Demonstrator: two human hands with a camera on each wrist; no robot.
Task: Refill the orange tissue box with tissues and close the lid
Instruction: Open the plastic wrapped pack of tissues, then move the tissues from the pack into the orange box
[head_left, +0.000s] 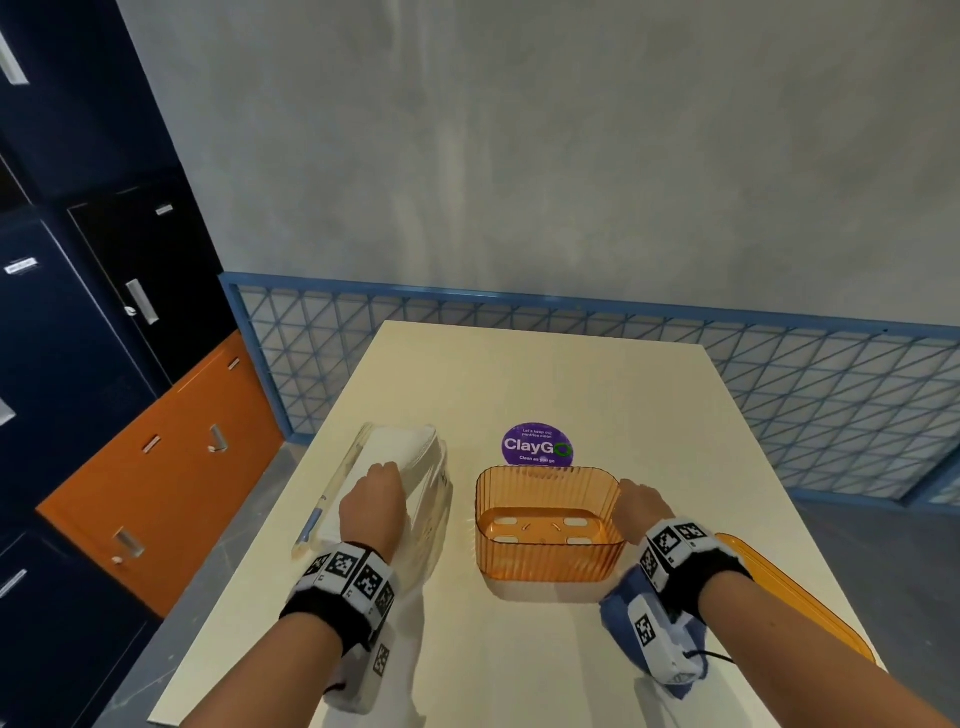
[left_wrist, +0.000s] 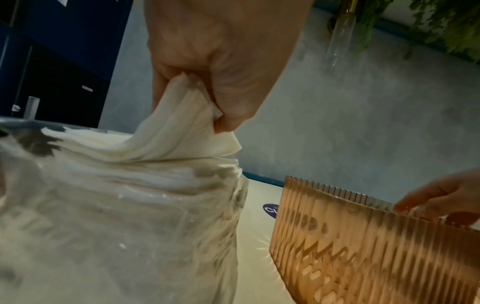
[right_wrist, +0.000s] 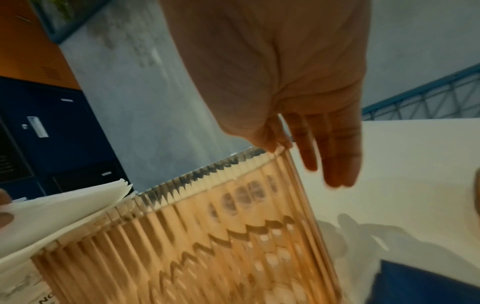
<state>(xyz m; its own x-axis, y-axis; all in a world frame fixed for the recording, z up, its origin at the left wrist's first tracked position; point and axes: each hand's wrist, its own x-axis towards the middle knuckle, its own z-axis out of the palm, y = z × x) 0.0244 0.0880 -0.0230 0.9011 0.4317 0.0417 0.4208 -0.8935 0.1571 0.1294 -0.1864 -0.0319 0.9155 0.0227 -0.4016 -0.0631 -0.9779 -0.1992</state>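
An orange ribbed tissue box (head_left: 548, 525) stands open and empty in the middle of the cream table (head_left: 571, 384). Its orange lid (head_left: 800, 592) lies flat to the right, partly under my right forearm. My right hand (head_left: 631, 491) holds the box's right rim; in the right wrist view the thumb and fingers (right_wrist: 335, 156) pinch the wall of the box (right_wrist: 207, 236). Left of the box lies a clear plastic pack of white tissues (head_left: 410, 467). My left hand (left_wrist: 207, 115) grips a bunch of tissues (left_wrist: 182, 133) and lifts it off the stack in the pack (left_wrist: 116, 205).
A round purple ClayGo sticker (head_left: 537, 445) is on the table just behind the box. A blue mesh railing (head_left: 779, 389) runs behind the table's far edge. Dark blue and orange lockers (head_left: 104, 312) stand to the left. A blue wrist mount (head_left: 634, 613) hangs under my right wrist.
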